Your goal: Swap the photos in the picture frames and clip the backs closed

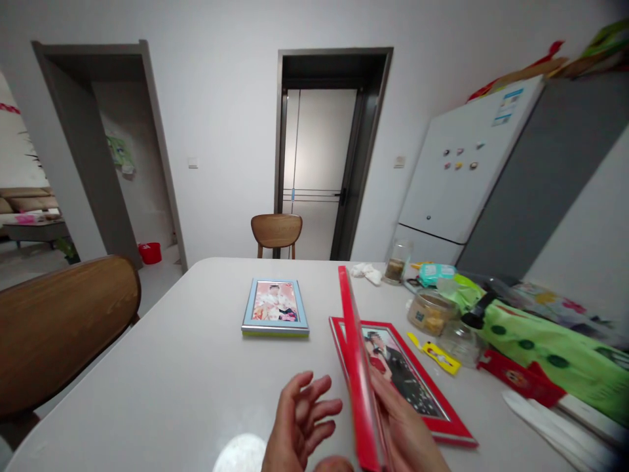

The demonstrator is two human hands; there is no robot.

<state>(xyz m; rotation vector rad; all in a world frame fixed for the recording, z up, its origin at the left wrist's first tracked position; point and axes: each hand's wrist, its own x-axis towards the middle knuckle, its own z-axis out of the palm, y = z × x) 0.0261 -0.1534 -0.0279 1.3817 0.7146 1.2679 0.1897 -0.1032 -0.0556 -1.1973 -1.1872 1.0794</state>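
Note:
My right hand [400, 416] grips a red picture frame [358, 373] that stands on edge, its narrow side turned to me. Just left of it is my left hand [307, 419], fingers spread and curved, apart from the frame. Behind the held frame, a second red picture frame [459, 434] lies flat on the table, showing a photo of two people; part of it is hidden. Farther back on the left lies a light blue picture frame [249, 308] with a portrait photo, apparently resting on a greenish-edged one.
The white table [162, 367] has a glass jar [397, 262], a food tub [430, 313], a yellow packet [441, 357] and a green bag [535, 337] along its right side. Wooden chairs [69, 321] stand at the left and far side. A fridge [457, 170] is behind.

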